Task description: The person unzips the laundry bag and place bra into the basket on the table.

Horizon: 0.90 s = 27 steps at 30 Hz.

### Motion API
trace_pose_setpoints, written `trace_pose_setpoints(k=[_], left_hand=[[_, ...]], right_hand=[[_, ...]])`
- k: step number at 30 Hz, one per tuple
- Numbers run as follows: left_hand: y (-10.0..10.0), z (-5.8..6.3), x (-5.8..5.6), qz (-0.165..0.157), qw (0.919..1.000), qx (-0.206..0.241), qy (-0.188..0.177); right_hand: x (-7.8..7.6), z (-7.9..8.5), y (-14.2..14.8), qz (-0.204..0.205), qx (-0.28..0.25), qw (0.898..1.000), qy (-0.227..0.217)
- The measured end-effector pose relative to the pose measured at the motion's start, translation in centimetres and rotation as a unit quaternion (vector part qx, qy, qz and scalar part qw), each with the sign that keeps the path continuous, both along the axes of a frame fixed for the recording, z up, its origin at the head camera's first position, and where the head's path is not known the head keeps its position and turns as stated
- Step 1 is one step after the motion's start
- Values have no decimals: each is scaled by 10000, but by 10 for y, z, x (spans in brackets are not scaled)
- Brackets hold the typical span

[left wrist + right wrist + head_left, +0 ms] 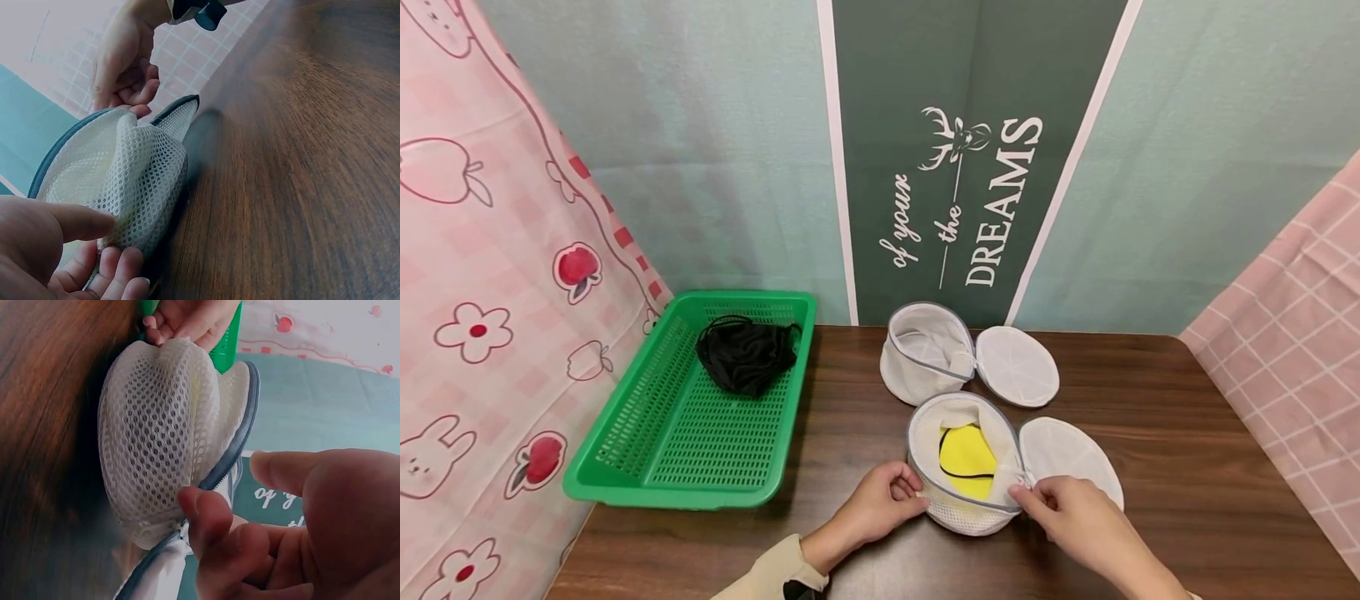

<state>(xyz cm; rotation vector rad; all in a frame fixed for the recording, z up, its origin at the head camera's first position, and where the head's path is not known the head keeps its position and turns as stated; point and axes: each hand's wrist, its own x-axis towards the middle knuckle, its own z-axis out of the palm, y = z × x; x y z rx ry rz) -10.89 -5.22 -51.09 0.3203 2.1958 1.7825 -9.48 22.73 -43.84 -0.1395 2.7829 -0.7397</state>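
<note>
A white mesh laundry bag [973, 520] with a grey zip rim stands on the table, its round lid [1071, 458] folded out to the right. A yellow cloth item with black edging [967, 457] lies inside it. My left hand [880, 502] pinches the mesh wall at the bag's left side, thumb against fingers in the left wrist view. At the right side, near the lid's hinge, my right hand [1078, 521] has its fingertips at the zip rim. In the right wrist view its thumb [281, 467] stands apart from the bent fingers, across the rim.
A second white mesh bag [917, 379] stands behind, its lid [1017, 367] laid out to the right. On the left is a green plastic basket [775, 492] holding a black drawstring pouch [747, 357]. Printed cloths hang at the back and both sides of the wooden table [1195, 433].
</note>
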Motion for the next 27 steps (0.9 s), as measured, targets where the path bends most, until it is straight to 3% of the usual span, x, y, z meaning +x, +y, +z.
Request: trace_pose_setpoints(k=[13, 23, 27], left_hand=[[0, 2, 0, -56, 10000, -53, -63], [0, -1, 0, -72, 9999, -138, 5], [0, 0, 0, -69, 9999, -88, 6]], right_hand=[[-1, -12, -3, -31, 305, 9995, 41], [1, -14, -4, 308, 170, 9953, 900], [2, -13, -5, 269, 145, 9942, 1034]])
